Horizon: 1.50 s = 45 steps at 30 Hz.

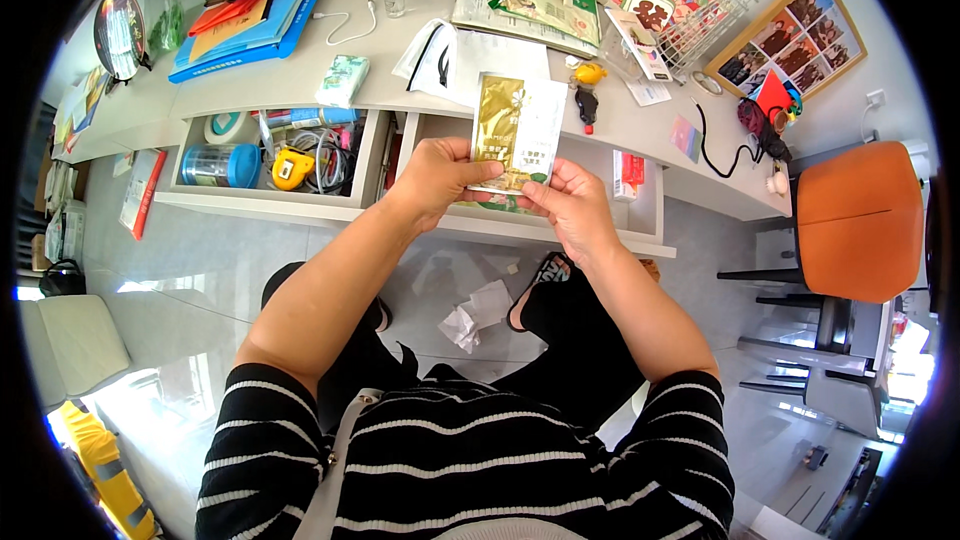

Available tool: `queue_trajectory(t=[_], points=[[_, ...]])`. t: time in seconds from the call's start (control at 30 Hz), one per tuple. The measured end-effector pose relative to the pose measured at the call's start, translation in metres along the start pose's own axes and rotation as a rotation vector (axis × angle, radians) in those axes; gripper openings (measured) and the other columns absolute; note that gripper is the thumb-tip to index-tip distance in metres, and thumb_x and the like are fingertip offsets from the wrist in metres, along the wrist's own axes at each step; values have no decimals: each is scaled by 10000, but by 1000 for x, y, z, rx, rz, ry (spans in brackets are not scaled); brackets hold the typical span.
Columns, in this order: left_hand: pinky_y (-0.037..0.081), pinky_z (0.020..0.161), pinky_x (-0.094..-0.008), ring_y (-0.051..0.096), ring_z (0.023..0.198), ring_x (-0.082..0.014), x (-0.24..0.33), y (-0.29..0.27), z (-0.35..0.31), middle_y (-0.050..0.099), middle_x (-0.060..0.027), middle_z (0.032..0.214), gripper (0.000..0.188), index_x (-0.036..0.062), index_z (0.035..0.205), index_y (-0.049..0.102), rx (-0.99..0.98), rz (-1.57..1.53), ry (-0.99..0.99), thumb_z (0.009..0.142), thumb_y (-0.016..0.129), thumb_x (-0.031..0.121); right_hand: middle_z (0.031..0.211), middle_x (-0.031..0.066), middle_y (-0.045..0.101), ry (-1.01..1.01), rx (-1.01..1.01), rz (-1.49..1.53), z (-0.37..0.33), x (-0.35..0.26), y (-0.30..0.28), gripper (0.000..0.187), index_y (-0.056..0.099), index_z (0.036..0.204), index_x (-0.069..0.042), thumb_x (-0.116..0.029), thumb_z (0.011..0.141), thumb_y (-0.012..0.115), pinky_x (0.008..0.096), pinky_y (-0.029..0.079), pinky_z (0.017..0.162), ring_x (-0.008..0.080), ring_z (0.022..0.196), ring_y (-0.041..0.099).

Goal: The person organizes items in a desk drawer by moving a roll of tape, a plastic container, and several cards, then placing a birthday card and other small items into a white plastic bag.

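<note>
Both my hands hold a flat gold-and-white packet (518, 125) upright over the right-hand open drawer. My left hand (440, 178) pinches its lower left part, thumb across the front. At its lower right corner, my right hand (573, 202) is closed with the thumb on the packet. Beneath them, the drawer (648, 202) has a red-and-white box (627, 176) at its right side; my hands hide much of its inside. The left drawer (270, 200) stands open too, holding a yellow tape measure (291, 169), a blue-lidded clear jar (222, 166) and coiled cables (332, 165).
On the desk lie a green-and-white tissue pack (343, 80), blue folders (255, 30), a white cable (350, 22) and a yellow keychain (589, 74). A framed photo collage (790, 32) leans at the right. Crumpled paper (476, 316) lies on the floor between my feet; an orange chair (860, 222) stands right.
</note>
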<state>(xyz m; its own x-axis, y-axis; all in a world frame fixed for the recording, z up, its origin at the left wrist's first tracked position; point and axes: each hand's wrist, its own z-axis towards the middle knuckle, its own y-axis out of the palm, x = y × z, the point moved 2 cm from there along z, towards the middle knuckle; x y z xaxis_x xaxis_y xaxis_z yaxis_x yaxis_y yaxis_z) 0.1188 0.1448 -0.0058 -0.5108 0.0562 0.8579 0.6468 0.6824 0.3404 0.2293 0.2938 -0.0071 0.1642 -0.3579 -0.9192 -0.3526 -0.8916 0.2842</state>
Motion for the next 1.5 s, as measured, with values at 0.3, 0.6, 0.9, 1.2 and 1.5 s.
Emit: queue_trajectory(t=[0.3,0.6,0.9,1.2,1.5], points=[[532,670,-240,637,796,-114,0,2,1,676,-56,926,185,25,995,658,10,25,-1,826,672,100,945,84,661,-16,24,-15,1,0,-1,228,603,1069,23,10,841,607,245,530,749,107,804,619],[533,674,-245,637,807,-117,-1,1,2,675,-56,934,192,21,1003,654,20,42,-5,828,668,99,946,77,666,-31,10,-26,1,0,-2,224,607,1061,11,6,837,617,238,522,734,105,791,621],[527,683,-251,637,814,-125,0,1,2,676,-66,943,209,16,1011,647,5,37,-13,822,677,101,947,75,665,-21,18,-27,1,0,-2,218,608,1061,19,18,843,603,234,518,746,96,799,616],[528,686,-253,636,816,-126,1,2,2,676,-65,944,212,17,1016,645,9,36,-27,821,676,96,945,75,671,-24,11,-25,3,1,-4,225,615,1052,-14,4,829,630,252,524,737,114,790,627],[532,698,-260,631,844,-131,0,0,3,659,-61,964,216,27,1020,624,6,-10,-27,814,668,77,954,71,667,-13,20,-2,4,1,-6,243,608,1070,-20,3,829,626,250,519,735,115,796,622]])
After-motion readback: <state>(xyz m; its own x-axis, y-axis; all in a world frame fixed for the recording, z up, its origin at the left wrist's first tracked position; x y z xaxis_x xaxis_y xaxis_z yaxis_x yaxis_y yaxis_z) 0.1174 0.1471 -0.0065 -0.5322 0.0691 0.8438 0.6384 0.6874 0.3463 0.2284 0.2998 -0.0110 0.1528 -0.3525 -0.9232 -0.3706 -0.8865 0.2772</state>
